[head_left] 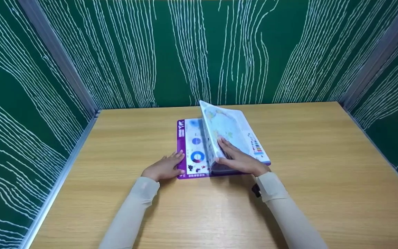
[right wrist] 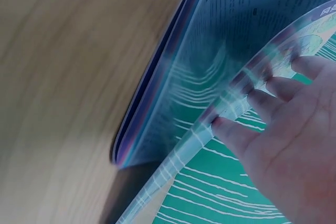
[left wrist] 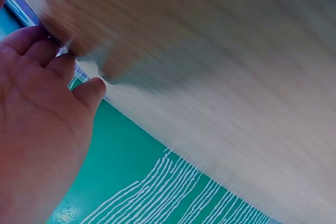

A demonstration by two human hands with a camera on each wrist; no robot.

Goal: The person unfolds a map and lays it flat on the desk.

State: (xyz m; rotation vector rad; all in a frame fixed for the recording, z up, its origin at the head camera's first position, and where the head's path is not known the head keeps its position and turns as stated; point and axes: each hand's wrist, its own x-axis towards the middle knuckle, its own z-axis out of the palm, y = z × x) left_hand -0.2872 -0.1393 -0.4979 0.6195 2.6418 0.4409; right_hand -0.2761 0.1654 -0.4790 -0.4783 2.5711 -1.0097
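A thin map book (head_left: 181,141) with a purple border lies spread out on the wooden table. One glossy page (head_left: 225,122) bearing a pale blue map stands raised and bowed near the fold. My right hand (head_left: 242,161) has its extended fingers against this page close to its lower corner. In the right wrist view, those fingertips touch the curved page (right wrist: 197,135), while the thumb is hidden. At the book's left edge rests my left hand (head_left: 164,166), fingers spread over the purple border. The left wrist view shows its fingers (left wrist: 63,66) extended, with little of the book visible.
The wooden table (head_left: 323,145) extends around the book. Green panels (head_left: 171,52) with white wavy lines rise behind and at both sides, joined by grey metal posts (head_left: 60,55). Both forearms wear light sleeves (head_left: 130,211).
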